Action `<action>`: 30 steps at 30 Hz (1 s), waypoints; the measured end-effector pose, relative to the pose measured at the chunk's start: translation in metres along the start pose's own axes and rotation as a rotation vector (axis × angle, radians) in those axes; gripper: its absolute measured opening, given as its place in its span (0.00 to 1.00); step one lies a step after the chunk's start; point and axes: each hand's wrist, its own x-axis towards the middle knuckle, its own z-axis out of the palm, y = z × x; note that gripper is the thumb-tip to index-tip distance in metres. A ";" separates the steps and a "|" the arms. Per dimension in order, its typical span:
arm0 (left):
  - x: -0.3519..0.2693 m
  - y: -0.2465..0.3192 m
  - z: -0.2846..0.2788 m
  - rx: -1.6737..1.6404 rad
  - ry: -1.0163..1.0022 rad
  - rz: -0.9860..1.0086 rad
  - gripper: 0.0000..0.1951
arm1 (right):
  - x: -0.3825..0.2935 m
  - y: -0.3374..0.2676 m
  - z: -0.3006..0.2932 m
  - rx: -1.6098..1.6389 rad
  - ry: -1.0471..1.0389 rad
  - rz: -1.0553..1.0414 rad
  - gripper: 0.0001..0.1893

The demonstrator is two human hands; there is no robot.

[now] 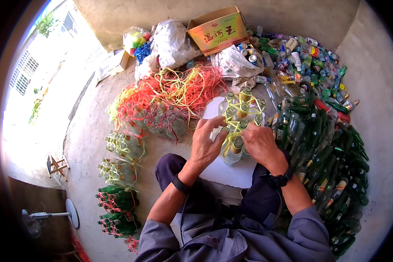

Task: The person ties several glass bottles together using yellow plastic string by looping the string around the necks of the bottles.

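Note:
A cluster of clear glass bottles [234, 152] stands upright on a white board [227, 175] between my knees. Yellow plastic strapping [242, 106] winds around and between the bottle necks. My left hand [205, 139] is at the cluster's left side, thumb and fingers apart around a bottle neck; whether it grips anything is unclear. At the right side, my right hand [261, 141] has its fingers curled in beside the necks, close to the strapping. Its fingertips are partly hidden, so I cannot tell what they pinch.
Tangled red and yellow strapping [183, 88] lies ahead, beyond bound clear bottles [168, 124]. Bound bottle bundles [119, 196] line the left. Loose green bottles [327, 157] heap up at right, below mixed plastic bottles [314, 62]. A cardboard box [216, 32] and sacks [173, 42] stand by the wall.

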 end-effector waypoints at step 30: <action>0.043 -0.018 0.031 0.576 -0.608 -0.018 0.23 | -0.003 0.003 -0.001 0.152 0.166 -0.024 0.04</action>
